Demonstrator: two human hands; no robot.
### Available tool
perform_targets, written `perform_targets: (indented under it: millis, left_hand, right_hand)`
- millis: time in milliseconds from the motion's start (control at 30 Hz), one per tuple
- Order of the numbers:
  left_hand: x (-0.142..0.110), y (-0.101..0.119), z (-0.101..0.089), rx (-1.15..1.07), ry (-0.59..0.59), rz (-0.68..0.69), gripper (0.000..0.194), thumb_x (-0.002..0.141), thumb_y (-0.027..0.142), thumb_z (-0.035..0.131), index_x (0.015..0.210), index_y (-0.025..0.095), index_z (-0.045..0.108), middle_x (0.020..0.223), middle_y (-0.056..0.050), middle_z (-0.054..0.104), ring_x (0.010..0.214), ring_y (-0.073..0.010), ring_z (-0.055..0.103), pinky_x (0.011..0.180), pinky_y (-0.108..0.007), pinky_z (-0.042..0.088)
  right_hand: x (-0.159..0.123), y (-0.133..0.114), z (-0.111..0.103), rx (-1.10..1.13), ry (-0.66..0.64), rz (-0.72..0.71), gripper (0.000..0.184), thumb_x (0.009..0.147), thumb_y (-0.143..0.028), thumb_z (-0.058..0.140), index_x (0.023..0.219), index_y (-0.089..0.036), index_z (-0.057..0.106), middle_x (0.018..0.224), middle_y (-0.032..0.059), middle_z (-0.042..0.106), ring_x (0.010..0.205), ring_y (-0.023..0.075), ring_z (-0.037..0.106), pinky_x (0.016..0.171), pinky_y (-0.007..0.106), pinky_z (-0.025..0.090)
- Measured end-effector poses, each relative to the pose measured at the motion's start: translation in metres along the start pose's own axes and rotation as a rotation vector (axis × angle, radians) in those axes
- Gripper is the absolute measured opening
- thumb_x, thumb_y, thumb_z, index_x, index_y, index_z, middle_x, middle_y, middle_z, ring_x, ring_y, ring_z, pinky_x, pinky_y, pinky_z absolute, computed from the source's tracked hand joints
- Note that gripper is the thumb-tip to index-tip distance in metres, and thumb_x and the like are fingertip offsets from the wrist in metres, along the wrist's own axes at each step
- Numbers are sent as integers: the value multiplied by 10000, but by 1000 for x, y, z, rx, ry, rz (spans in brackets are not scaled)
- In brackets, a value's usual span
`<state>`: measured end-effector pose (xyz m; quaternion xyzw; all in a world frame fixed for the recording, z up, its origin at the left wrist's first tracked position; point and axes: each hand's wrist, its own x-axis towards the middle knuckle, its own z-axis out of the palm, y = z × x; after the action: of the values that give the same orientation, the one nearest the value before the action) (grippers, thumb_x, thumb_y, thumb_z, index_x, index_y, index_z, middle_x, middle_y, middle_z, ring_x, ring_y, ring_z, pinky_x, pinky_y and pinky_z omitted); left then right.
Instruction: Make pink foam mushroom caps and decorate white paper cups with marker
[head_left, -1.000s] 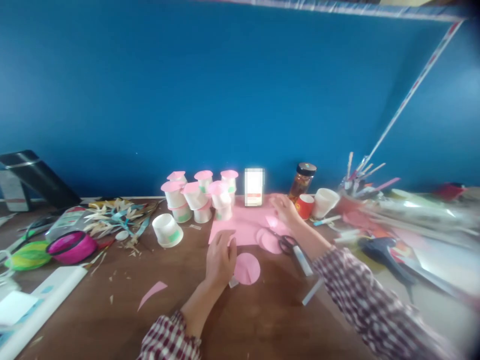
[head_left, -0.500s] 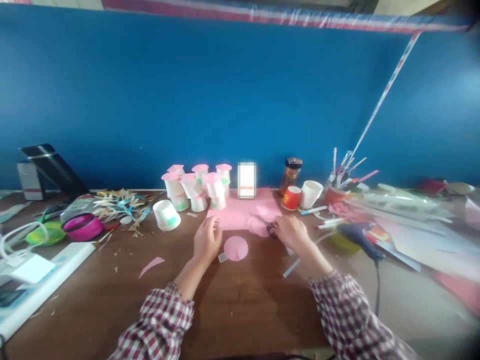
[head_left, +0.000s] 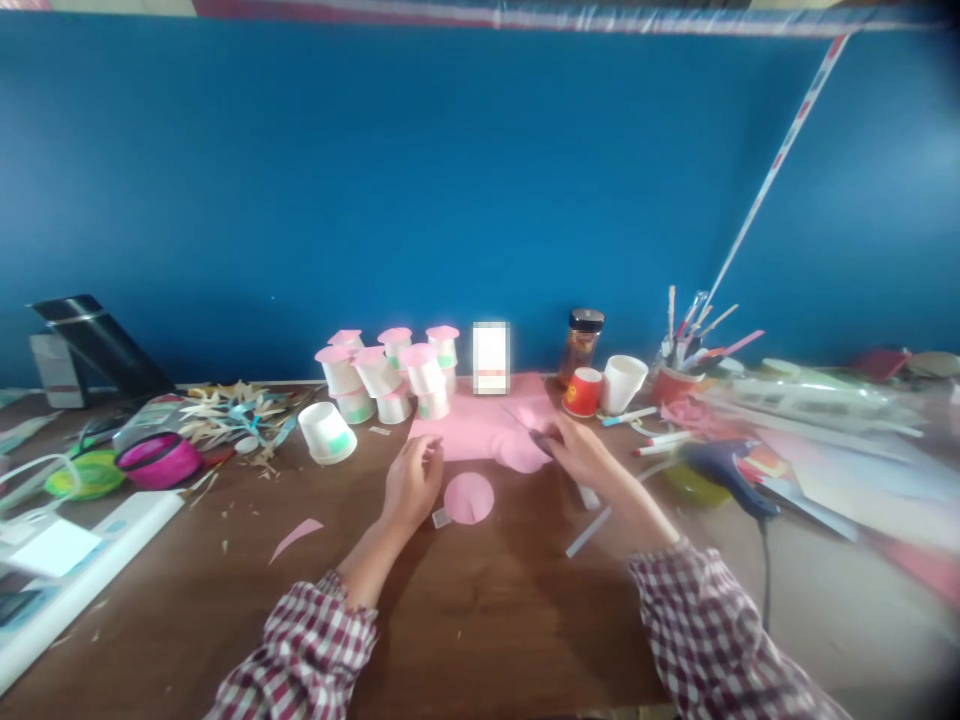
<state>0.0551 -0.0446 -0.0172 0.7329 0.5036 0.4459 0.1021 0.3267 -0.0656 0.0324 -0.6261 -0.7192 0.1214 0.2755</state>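
Observation:
My right hand [head_left: 585,455] is closed around the dark handles of a pair of scissors [head_left: 539,440]. The thin blades point up and left over the pink paper sheet [head_left: 461,425]. Several pink paper discs [head_left: 520,455] lie overlapped on the sheet's near right part, just left of that hand. At the sheet's near left corner rests my left hand [head_left: 411,482], its fingers curled in, with nothing visible in them. Between the hands a slit pink paper circle [head_left: 469,498] lies on the brown table, beside a small clear strip [head_left: 440,518].
Stacked white cups with pink tops [head_left: 379,375] stand back left, a tilted white cup [head_left: 327,433] before them. Right are a jar [head_left: 582,345], a red cup [head_left: 582,392], a white cup [head_left: 624,384] and a glue gun [head_left: 731,475]. A power strip [head_left: 127,545] lies left.
My right hand has lifted and turned the scissors slightly, so the blades reach further up over the sheet. My left hand stays curled in nearly the same place. The view has shifted a little.

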Motion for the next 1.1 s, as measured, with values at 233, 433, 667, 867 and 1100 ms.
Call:
perform_targets:
  millis: [233, 433, 667, 867, 1100]
  left_hand:
    - [2, 3, -2, 14, -88, -35, 258, 848, 328, 459, 983, 179, 621, 995, -81, 662, 817, -185, 631, 741, -321, 507]
    - [4, 8, -12, 116, -347, -47, 282, 873, 353, 424, 842, 212, 666, 801, -37, 700, 709, -188, 636, 627, -287, 464]
    - [3, 14, -17, 170, -558, -67, 293, 761, 439, 596, 963, 243, 677, 942, -25, 670, 794, -175, 628, 650, -258, 444]
    - [2, 14, -17, 156, -567, -67, 219, 785, 389, 581, 917, 241, 673, 955, -26, 648, 812, -177, 625, 687, -265, 449]
    - [5, 11, -16, 115, -525, -53, 218, 857, 291, 468, 901, 229, 672, 968, -40, 672, 870, -191, 628, 751, -274, 450]
  right_hand:
    - [2, 14, -3, -62, 182, 116, 94, 815, -246, 500, 897, -213, 533, 830, 33, 647, 733, 195, 586, 608, 273, 379]
    - [1, 26, -1, -370, 93, 273, 149, 844, -288, 504, 964, -213, 550, 865, 81, 665, 773, 242, 612, 595, 289, 338]
    - [3, 29, 1, -394, 29, 345, 192, 865, -295, 466, 1014, -222, 563, 925, 76, 671, 810, 236, 622, 626, 287, 366]
    - [4, 31, 3, -368, 34, 366, 207, 860, -297, 469, 1017, -228, 586, 963, 66, 678, 851, 227, 619, 626, 278, 364]
    - [5, 33, 4, -360, 98, 345, 240, 840, -299, 473, 1035, -241, 599, 974, 55, 687, 876, 233, 616, 622, 283, 360]
